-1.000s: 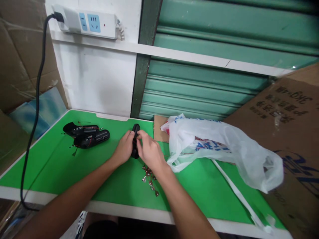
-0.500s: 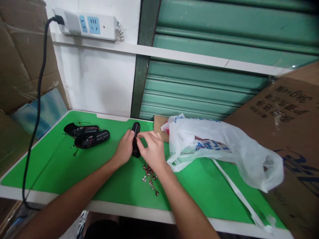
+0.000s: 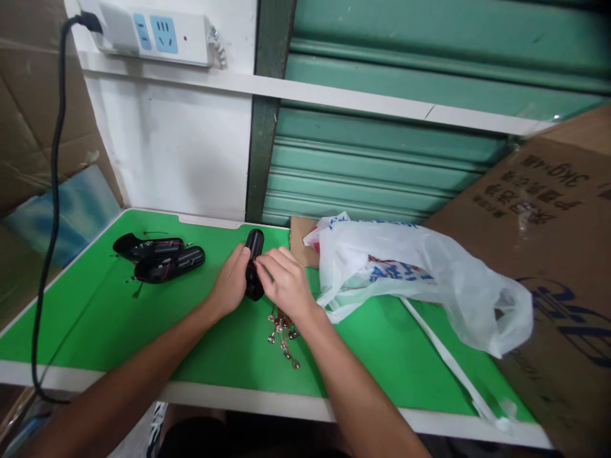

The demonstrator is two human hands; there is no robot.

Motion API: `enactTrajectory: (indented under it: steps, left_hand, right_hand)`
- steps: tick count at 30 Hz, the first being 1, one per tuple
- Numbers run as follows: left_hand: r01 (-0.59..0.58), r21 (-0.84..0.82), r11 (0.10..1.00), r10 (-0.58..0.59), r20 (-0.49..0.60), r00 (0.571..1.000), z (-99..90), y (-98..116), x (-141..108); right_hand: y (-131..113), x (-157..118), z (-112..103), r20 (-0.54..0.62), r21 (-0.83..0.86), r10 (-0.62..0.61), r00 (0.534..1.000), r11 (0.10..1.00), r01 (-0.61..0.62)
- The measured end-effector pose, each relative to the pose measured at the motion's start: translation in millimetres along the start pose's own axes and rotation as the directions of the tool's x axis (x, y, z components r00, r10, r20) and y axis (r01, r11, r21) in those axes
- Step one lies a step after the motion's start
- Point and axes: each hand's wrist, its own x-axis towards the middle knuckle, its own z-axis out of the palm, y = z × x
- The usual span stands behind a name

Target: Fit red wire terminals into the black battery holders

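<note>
the fingers of the right hand are drawn together at the tips, pinching what looks like a thin red wire over the middle of a black shell; the exact grip is too small to make out. the left hand holds the shell from its left side, thumb laid along the top, its other fingers hidden from where i stand. the shell is over the middle of the green bench, nearer the back edge than the front; i can't tell whether it rests there or is lifted. its long axis runs front to back, almost straight away from the person, with the rounded, ribbed end pointing at the back edge.

toward the back left corner lie two more shells, close side by side, long axes running more sideways, ribbed ends to the right. a tangle of wires with shiny ends sits by the right wrist, spilling toward the front edge. a plastic bag covers much of the right half, partly over some cardboard at the back edge.
</note>
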Motion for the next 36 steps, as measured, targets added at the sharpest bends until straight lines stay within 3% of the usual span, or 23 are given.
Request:
enactTrajectory:
  steps: [6, 10, 13, 16, 19, 22, 25, 28, 36]
  left_hand:
    - [0.022, 0.037, 0.999, -0.024, 0.065, 0.998, -4.0, 3, -2]
    - [0.005, -0.090, 0.996, 0.008, 0.151, 0.989, -9.9, 3, 6]
    - [0.075, -0.247, 0.966, -0.033, 0.170, 0.985, -12.1, 3, 9]
    - [0.140, -0.345, 0.928, -0.084, 0.172, 0.981, -11.3, 2, 8]
    - [0.201, -0.428, 0.881, -0.115, 0.217, 0.969, -10.4, -1, 7]
    - [0.246, -0.481, 0.842, -0.104, 0.302, 0.948, -12.2, -3, 8]
    - [0.190, -0.434, 0.881, -0.037, 0.338, 0.941, -15.8, -2, 8]
    - [0.119, -0.346, 0.931, 0.016, 0.364, 0.931, -18.9, 2, 7]
    - [-0.017, -0.151, 0.988, 0.077, 0.398, 0.914, -22.9, 2, 3]
  right_hand:
    - [2, 2, -3, 0.015, 0.003, -0.022, 1.000, 1.000, 0.022]
    - [2, 6, -10, -0.065, 0.194, 0.135, 0.989, 0.974, -0.120]
    - [4, 5, -9, -0.141, 0.426, 0.402, 0.905, 0.850, -0.311]
    - [8, 2, -3, 0.021, 0.612, 0.555, 0.832, 0.651, -0.449]
    - [9, 0, 1, 0.196, 0.665, 0.545, 0.815, 0.537, -0.519]
    - [6, 1, -3, 0.195, 0.672, 0.512, 0.837, 0.552, -0.494]
    - [3, 2, -8, 0.198, 0.654, 0.443, 0.874, 0.604, -0.454]
    - [1, 2, -11, 0.228, 0.652, 0.421, 0.878, 0.604, -0.459]
    - [-1, 1, -10, 0.350, 0.748, 0.452, 0.820, 0.392, -0.535]
